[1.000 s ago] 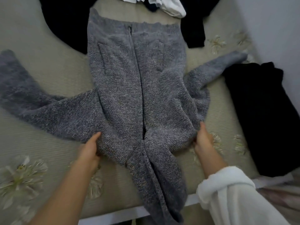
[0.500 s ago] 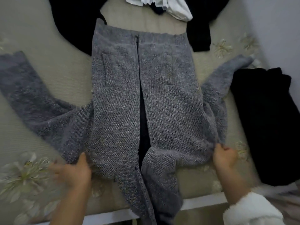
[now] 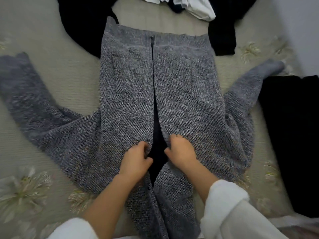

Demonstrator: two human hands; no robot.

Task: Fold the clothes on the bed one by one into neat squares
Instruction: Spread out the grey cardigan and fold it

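A grey knitted cardigan (image 3: 131, 94) lies front up on the bed, hem toward the far side, its two sleeves spread out to left and right. Its front opening runs down the middle and gapes dark near me. My left hand (image 3: 136, 159) grips the left front edge at that gap with curled fingers. My right hand (image 3: 179, 150) grips the right front edge just across from it. The collar end hangs over the near edge of the bed.
The bed cover (image 3: 57, 66) is pale beige with embroidered flowers. A black garment (image 3: 82, 19) lies at the far left, another black piece (image 3: 224, 35) at the far right, white cloth (image 3: 198, 7) at the top, and a black folded garment (image 3: 291, 135) at the right.
Both hands have left the cardigan's outer sides and come together at the middle, taking hold of the two front edges. The view has shifted slightly nearer.
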